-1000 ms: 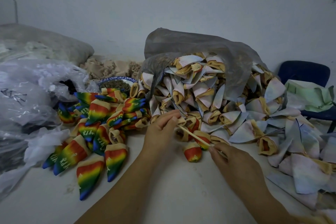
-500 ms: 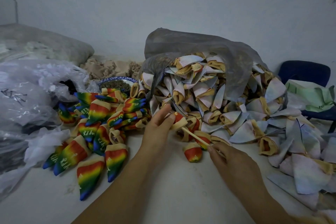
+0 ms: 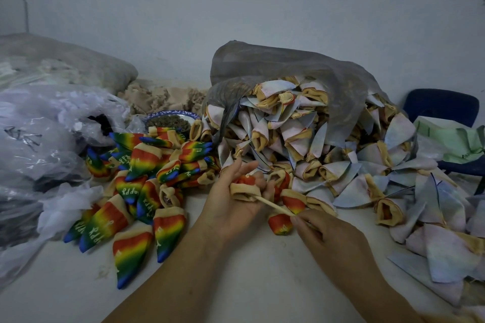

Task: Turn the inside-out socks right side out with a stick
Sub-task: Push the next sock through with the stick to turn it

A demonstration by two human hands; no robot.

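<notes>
Two hands, one sock (image 3: pixel 242 189) | left hand (image 3: pixel 233 204) cradles it just above the tabletop (image 3: pixel 236 286), fingers (image 3: pixel 238 169) round the cuff so its mouth faces the stick (image 3: pixel 274 206) | right hand (image 3: pixel 332 242) pinches the stick's near end, tip in the cuff, ready to push | rainbow pile (image 3: pixel 136 191) left, pale pile (image 3: pixel 301 139) right: sorted apart.

Both bare forearms are reaching in from the lower edge, the left grip (image 3: pixel 233 207) facing palm-up with its fingers curling round a sock (image 3: pixel 242 189), while the right grip (image 3: pixel 325 233), knuckles up, is pinching a stick (image 3: pixel 273 206).
</notes>
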